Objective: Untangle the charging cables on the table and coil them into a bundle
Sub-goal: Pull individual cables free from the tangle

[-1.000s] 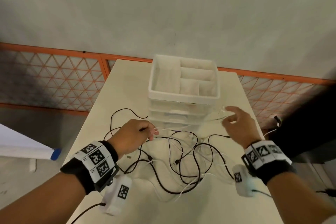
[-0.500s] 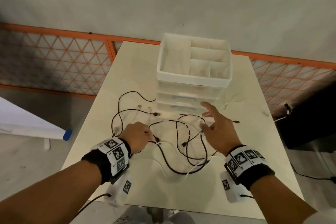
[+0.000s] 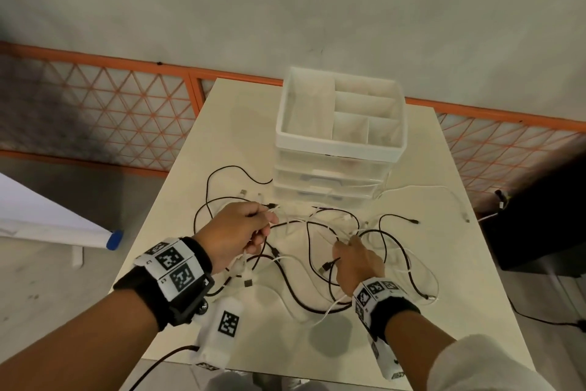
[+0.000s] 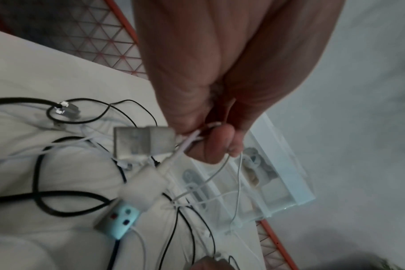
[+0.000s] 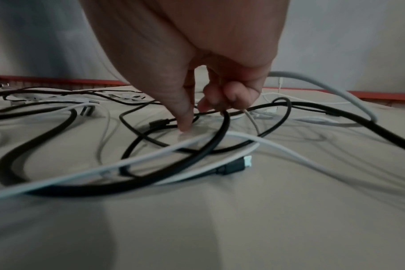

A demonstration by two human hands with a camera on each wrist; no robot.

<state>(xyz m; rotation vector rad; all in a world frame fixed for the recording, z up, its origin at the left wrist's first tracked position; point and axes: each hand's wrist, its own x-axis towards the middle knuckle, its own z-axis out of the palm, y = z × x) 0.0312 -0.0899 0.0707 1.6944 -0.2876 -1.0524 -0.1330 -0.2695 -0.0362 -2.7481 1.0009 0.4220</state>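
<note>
A tangle of black and white charging cables [image 3: 322,267] lies spread over the cream table [image 3: 285,355]. My left hand [image 3: 266,223] is raised at the tangle's left side and pinches a few white cable strands [image 4: 192,139]; white plugs [image 4: 148,184] dangle below the fingers. My right hand [image 3: 348,243] is down in the middle of the tangle. In the right wrist view its fingers [image 5: 234,95] curl round a black cable loop [image 5: 223,127] and a thin white strand [image 5: 251,118], while the thumb tip touches the table.
A white drawer organiser [image 3: 339,145] with an open divided top stands just behind the cables. An orange mesh fence [image 3: 126,124] runs behind the table. Loose cable ends [image 3: 415,222] reach toward the table's right edge.
My right hand was open and hovering over the cables; it has dropped into the tangle and its fingers have closed on strands. The left hand keeps its hold on the white strands.
</note>
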